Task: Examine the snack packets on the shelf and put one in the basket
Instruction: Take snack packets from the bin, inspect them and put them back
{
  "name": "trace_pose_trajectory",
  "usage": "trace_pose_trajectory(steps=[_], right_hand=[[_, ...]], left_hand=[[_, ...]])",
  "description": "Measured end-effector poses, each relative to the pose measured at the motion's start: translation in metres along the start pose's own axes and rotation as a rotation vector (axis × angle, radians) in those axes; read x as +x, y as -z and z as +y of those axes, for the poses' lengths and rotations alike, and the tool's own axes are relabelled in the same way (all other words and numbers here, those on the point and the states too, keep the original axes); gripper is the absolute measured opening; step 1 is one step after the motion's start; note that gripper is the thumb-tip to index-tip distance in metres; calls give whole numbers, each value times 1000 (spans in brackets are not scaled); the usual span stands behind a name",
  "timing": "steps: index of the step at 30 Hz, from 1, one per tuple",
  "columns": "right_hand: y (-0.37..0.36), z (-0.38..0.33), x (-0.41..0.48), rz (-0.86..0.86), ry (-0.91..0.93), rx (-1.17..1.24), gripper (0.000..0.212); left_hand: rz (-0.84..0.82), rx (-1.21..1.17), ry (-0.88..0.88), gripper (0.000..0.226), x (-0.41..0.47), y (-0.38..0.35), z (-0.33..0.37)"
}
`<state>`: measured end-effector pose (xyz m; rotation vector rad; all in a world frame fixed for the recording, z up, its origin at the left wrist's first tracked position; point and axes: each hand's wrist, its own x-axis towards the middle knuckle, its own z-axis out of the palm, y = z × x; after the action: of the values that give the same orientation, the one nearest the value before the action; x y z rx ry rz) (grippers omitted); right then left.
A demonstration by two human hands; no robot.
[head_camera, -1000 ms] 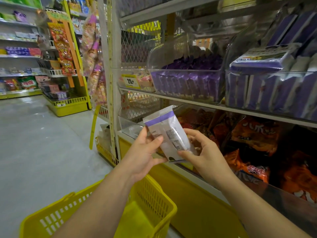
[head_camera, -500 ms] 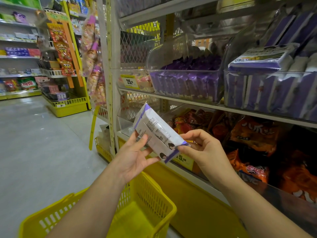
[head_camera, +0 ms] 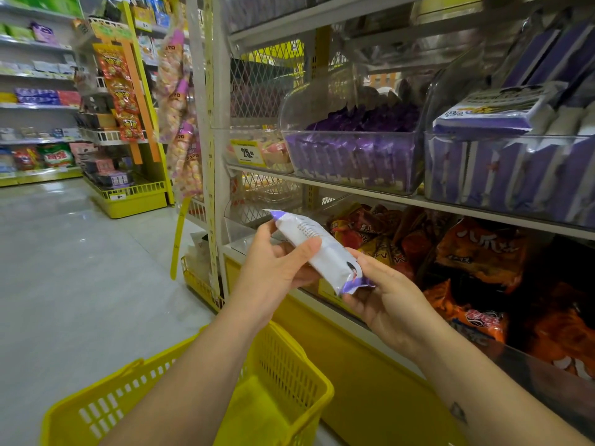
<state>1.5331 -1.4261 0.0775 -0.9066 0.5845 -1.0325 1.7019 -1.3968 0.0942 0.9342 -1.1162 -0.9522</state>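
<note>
— Shop aisle, grey floor (head_camera: 70,284) running off toward ten o'clock, a snack shelf (head_camera: 354,187) filling the right half. Where is the packet?

— Off the shelf, in mid-air at the centre. The packet (head_camera: 322,252) is white with purple ends and slants from ten o'clock down to four o'clock. The yellow basket (head_camera: 128,400) sits below it at six o'clock.

— Who has hold of it?

— Both hands. The left hand (head_camera: 277,272) wraps the upper half, thumb across the printed face, fingers behind. The right hand (head_camera: 383,300) pinches the lower purple seal.

— What has just changed?

— A second ago it stood nearly upright, its back panel square to the camera. Half a second ago it had tipped over. Now it has rolled further, so a narrower side with fine print faces up, and it sits a little lower. Each hand has kept its own end throughout.

— Meaning what for the job?

— I judge the examining is still going on: it is being turned over and read, not yet carried down. No packet shows in the basket, though the left forearm hides part of its inside.

— And around it?

— Clear bins (head_camera: 351,159) of purple packets at one to two o'clock, orange bags (head_camera: 483,252) at three o'clock on the shelf below.

— What is left?

— Probably one hand lets go and the other lowers the packet toward six o'clock, clear of that forearm.
</note>
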Motion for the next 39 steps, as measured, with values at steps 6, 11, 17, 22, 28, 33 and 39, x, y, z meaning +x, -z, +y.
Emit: trace_pose_trajectory(steps=[6, 11, 17, 22, 28, 33, 39], right_hand=[[0, 4, 2, 28, -109, 202, 24], [0, 0, 0, 25, -21, 160, 27], [-2, -1, -5, -54, 150, -136, 45], [-7, 0, -5, -52, 263, -230, 31], [-9, 0, -10, -45, 379, -414, 31], [-13, -1, -18, -83, 465, -608, 39], [-13, -2, -21, -148, 465, -702, 41]], left_hand=[[-47, 24, -17, 84, -2, -8, 0], [48, 159, -56, 74, -2, -8, -1], [-14, 535, -93, 25, -8, -6, -5], [-149, 547, -43, 41, -12, -10, -10], [-125, 478, 8, 50, -13, -11, -8], [-156, 519, 57, 57, -12, -10, -8], [-73, 515, 41, 41, -10, -7, -10]])
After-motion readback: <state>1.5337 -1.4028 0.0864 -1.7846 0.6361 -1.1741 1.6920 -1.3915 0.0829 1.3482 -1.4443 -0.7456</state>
